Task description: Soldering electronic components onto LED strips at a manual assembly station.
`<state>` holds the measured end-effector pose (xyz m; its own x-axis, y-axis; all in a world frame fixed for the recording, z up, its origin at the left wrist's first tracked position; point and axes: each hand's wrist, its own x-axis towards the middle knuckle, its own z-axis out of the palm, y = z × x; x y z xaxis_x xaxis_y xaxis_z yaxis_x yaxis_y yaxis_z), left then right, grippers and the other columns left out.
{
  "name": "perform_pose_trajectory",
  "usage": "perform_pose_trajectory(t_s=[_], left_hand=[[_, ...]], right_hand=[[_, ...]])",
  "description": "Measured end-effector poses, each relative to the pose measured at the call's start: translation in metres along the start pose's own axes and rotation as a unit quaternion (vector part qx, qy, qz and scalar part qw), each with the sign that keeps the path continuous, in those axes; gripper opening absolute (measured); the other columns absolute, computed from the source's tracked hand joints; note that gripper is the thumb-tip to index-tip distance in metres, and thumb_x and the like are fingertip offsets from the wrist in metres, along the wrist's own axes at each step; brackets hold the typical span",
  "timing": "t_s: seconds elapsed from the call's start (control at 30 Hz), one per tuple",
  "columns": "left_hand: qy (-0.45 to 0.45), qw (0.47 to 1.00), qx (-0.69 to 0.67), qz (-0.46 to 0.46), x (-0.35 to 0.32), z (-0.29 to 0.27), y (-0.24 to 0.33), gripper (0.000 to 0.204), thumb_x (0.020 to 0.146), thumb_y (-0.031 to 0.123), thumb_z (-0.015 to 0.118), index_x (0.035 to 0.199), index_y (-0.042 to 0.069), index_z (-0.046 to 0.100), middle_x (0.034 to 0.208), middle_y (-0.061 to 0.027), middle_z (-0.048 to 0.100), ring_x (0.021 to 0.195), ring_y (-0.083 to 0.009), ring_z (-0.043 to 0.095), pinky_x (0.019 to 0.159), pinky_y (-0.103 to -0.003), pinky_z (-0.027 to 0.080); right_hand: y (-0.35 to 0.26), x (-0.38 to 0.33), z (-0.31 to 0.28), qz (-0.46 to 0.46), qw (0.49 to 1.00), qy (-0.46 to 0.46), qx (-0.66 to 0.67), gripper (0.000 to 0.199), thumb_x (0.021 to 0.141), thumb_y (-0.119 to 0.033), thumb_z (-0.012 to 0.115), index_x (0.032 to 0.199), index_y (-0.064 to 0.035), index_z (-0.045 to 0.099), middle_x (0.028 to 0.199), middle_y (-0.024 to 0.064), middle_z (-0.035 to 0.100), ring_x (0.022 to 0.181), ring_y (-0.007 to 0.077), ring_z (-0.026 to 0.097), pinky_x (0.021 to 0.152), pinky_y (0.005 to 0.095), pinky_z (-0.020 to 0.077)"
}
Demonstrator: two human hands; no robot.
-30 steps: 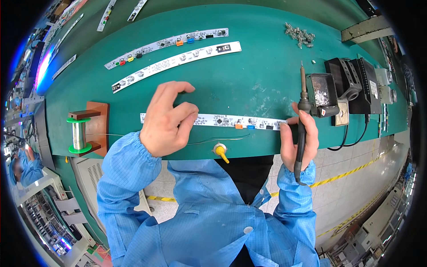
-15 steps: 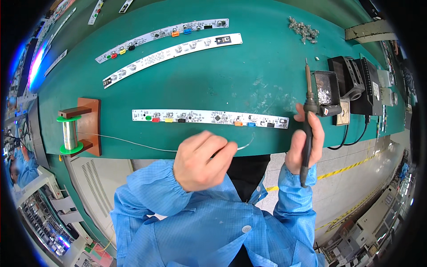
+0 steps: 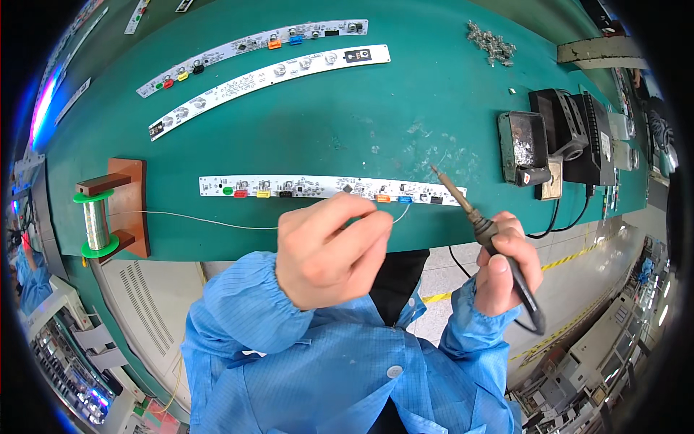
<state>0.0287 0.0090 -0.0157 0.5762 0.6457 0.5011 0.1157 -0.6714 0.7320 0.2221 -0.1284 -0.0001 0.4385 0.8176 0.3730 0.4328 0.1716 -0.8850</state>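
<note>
Solder spool (image 3: 95, 223) at left; solder wire (image 3: 210, 223), pinched in the left hand (image 3: 332, 249); printed circuit board (image 3: 314, 187), flat on the bench (image 3: 289, 137) just beyond that hand; soldering iron (image 3: 483, 226), gripped in the right hand (image 3: 510, 264), tip (image 3: 437, 172) best kept steady, clear of the left hand.

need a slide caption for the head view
Left hand with solder wire, right hand with soldering iron, at a long white circuit board on a green bench.

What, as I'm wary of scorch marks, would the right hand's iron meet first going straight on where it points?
The soldering iron in the right hand would probably reach the curved board with round parts first; depth is unclear.
</note>
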Motion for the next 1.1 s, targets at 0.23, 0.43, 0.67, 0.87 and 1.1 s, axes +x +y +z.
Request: perform_pose_trajectory(t_s=[0.23,0.43,0.67,0.87,1.1], left_hand=[[-0.009,0.998,0.051,-0.032,0.012,0.023,0.005,0.015,0.063,-0.005,0.071,0.073,0.002,0.062,0.091,-0.0122,0.067,0.057,-0.02,0.063,0.048,-0.028,0.048],[-0.027,0.997,0.055,-0.048,0.011,0.026,0.003,0.014,0.065,-0.005,0.071,0.073,0.002,0.062,0.092,-0.0123,0.067,0.057,-0.0201,0.063,0.049,-0.029,0.049],[-0.039,0.996,0.043,-0.062,0.01,0.028,0.001,0.01,0.07,-0.001,0.069,0.075,0.003,0.061,0.095,-0.01,0.064,0.061,-0.0216,0.064,0.052,-0.032,0.052],[-0.038,0.997,0.029,-0.053,0.01,0.029,0.0,0.009,0.07,-0.001,0.068,0.074,0.002,0.061,0.095,-0.0111,0.062,0.061,-0.0217,0.063,0.051,-0.032,0.052],[-0.062,0.995,0.033,-0.066,0.014,0.029,0.004,0.009,0.068,-0.004,0.068,0.073,0.001,0.062,0.093,-0.0121,0.062,0.056,-0.0181,0.06,0.048,-0.03,0.049]], right_hand=[[0.011,0.02,-0.024,0.144,0.977,-0.025,0.153,0.023,0.076,-0.016,0.064,0.089,0.0016,0.057,0.076,0.0083,0.052,0.073,0.0205,0.044,0.071,0.0353,0.0361],[0.017,0.035,-0.029,0.189,0.972,-0.059,0.129,0.022,0.073,-0.015,0.063,0.087,0.0027,0.059,0.074,0.0073,0.051,0.067,0.0153,0.039,0.063,0.0293,0.0336],[0.024,0.043,-0.034,0.248,0.953,-0.042,0.171,0.022,0.068,-0.008,0.058,0.085,0.0048,0.065,0.076,0.0086,0.062,0.059,0.0106,0.05,0.056,0.0239,0.0407],[0.027,0.046,-0.034,0.26,0.944,-0.043,0.198,0.024,0.067,-0.008,0.058,0.087,0.0048,0.066,0.079,0.0101,0.063,0.062,0.0139,0.055,0.06,0.0276,0.0488],[0.029,0.046,-0.034,0.251,0.945,-0.046,0.203,0.025,0.066,-0.007,0.057,0.086,0.0054,0.065,0.08,0.0118,0.063,0.066,0.0175,0.057,0.063,0.0302,0.0501]])
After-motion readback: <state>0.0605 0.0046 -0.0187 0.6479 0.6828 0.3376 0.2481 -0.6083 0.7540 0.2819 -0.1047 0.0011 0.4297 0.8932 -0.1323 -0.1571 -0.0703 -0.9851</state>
